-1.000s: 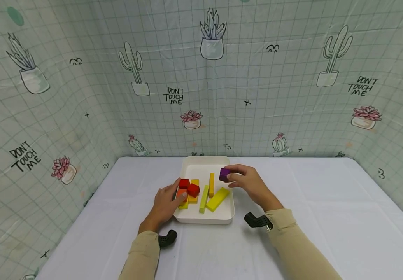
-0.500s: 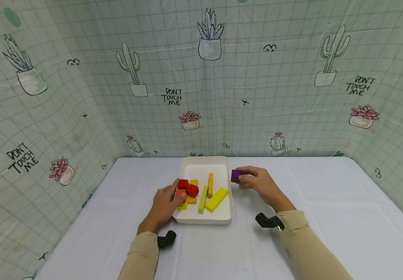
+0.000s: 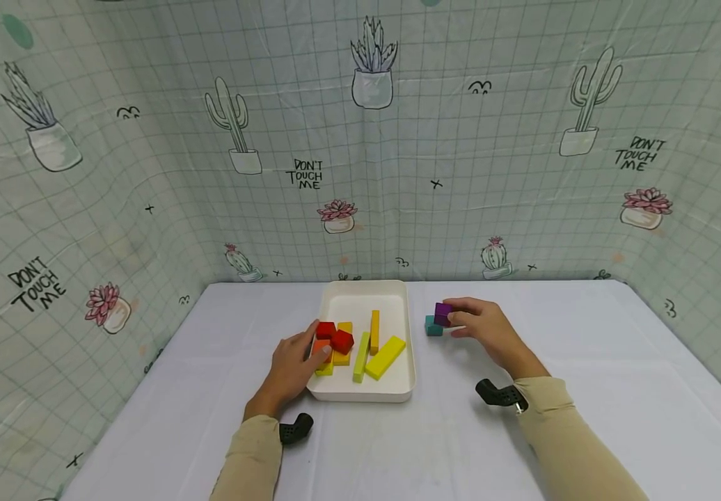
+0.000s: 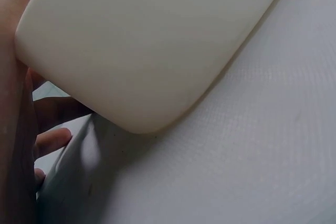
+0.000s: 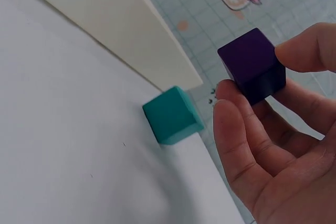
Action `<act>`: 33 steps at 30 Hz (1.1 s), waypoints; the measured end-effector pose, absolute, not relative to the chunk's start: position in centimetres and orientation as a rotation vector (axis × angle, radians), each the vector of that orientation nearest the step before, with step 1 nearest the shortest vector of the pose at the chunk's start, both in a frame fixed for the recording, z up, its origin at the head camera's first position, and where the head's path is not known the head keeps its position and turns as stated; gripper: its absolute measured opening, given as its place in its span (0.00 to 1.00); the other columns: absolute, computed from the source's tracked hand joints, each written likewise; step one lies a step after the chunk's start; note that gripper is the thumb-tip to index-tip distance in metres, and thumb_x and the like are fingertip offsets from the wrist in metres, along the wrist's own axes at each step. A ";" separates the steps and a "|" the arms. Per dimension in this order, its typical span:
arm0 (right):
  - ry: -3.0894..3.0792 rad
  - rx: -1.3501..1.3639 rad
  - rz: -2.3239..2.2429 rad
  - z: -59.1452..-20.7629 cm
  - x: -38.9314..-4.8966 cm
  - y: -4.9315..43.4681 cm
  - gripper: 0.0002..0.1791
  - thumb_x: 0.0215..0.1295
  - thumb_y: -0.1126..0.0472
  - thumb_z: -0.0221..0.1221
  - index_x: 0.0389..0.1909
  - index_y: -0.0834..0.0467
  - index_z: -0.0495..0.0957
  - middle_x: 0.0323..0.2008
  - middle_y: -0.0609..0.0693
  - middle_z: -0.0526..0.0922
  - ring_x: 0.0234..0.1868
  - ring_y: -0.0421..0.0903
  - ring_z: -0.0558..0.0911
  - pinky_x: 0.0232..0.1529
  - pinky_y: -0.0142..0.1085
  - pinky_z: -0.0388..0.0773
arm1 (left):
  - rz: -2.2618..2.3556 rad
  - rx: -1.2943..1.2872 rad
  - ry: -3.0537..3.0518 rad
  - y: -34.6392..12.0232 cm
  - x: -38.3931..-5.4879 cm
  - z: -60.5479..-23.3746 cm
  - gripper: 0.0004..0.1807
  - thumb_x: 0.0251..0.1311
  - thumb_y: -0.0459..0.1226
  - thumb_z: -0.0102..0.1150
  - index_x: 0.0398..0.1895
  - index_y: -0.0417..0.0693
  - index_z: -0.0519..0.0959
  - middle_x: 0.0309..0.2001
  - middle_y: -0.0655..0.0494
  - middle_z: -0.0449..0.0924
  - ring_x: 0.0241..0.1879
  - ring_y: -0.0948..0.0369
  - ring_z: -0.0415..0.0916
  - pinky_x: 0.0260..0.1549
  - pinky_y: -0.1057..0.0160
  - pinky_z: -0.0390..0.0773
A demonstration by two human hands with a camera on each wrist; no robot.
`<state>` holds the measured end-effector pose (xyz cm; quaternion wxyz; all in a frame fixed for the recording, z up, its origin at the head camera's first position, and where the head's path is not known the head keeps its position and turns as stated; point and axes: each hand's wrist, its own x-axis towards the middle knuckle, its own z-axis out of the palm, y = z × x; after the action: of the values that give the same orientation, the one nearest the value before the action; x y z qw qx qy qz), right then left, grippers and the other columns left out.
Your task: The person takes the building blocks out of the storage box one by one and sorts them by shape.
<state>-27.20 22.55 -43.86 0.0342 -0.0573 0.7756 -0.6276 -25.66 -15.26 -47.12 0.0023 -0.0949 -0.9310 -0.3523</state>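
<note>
My right hand pinches a purple cube between thumb and fingers, right of the white tray. In the right wrist view the purple cube is held off the table, apart from a teal cube. That teal cube stands on the table, partly behind the purple one in the head view. My left hand grips the tray's left side, thumb over the rim near an orange block and fingers outside. The left wrist view shows the tray's outer wall against this hand.
Inside the tray lie red cubes, yellow-orange blocks, a lime block and a yellow block. A white cloth covers the table. Printed fabric hangs behind and at both sides.
My right hand has carried the purple cube rightward, from above the tray's right edge to above the teal cube, which has come into fuller view. My left hand stays at the tray.
</note>
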 end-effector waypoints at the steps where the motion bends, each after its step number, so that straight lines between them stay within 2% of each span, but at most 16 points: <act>1: 2.393 -0.173 -1.922 -43.8 -27.2 22.7 0.24 0.71 0.62 0.56 0.66 0.66 0.73 0.63 0.65 0.74 0.53 0.58 0.82 0.52 0.42 0.82 | -1.104 -0.296 -2.922 -15.3 -25.7 -47.1 0.39 0.70 0.56 0.51 0.80 0.54 0.56 0.72 0.41 0.65 0.71 0.40 0.55 0.67 0.31 0.52; 6: 2.398 -0.156 -1.921 -43.4 -27.1 23.5 0.25 0.72 0.61 0.55 0.67 0.67 0.71 0.64 0.67 0.73 0.54 0.59 0.81 0.52 0.41 0.82 | -1.092 -0.295 -2.924 -15.4 -25.7 -47.1 0.39 0.70 0.56 0.51 0.80 0.54 0.57 0.72 0.41 0.65 0.71 0.40 0.56 0.66 0.30 0.53; 15: 2.365 -0.106 -1.956 -44.0 -27.2 24.4 0.26 0.72 0.62 0.56 0.68 0.68 0.70 0.66 0.68 0.70 0.53 0.54 0.81 0.52 0.39 0.82 | -1.098 -0.282 -2.936 -15.5 -25.5 -46.9 0.38 0.70 0.54 0.53 0.80 0.54 0.56 0.72 0.41 0.65 0.71 0.40 0.55 0.67 0.30 0.53; 24: 2.338 -0.092 -1.954 -44.8 -27.4 25.0 0.27 0.72 0.66 0.55 0.69 0.71 0.67 0.66 0.71 0.68 0.53 0.54 0.81 0.50 0.38 0.83 | -1.119 -0.283 -2.969 -15.5 -25.6 -47.1 0.39 0.70 0.57 0.52 0.80 0.57 0.56 0.73 0.44 0.64 0.72 0.41 0.54 0.68 0.31 0.50; 30: 2.327 -0.069 -1.941 -44.9 -27.5 24.9 0.28 0.72 0.65 0.55 0.69 0.71 0.66 0.68 0.71 0.66 0.58 0.57 0.78 0.51 0.40 0.83 | -1.109 -0.282 -2.977 -15.6 -25.6 -46.8 0.39 0.69 0.57 0.53 0.80 0.59 0.57 0.74 0.46 0.63 0.71 0.42 0.56 0.66 0.32 0.56; 33: 2.362 -0.046 -1.898 -45.1 -27.8 25.0 0.27 0.72 0.63 0.55 0.69 0.69 0.67 0.67 0.70 0.67 0.57 0.57 0.79 0.50 0.39 0.83 | -1.113 -0.274 -2.981 -15.7 -25.6 -46.6 0.39 0.68 0.57 0.54 0.80 0.60 0.56 0.74 0.46 0.63 0.71 0.42 0.56 0.66 0.31 0.57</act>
<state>-27.76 24.98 -45.10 0.0554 -0.0153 0.7782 -0.6254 -25.65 -15.67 -46.61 -0.0261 -0.0859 -0.9331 -0.3482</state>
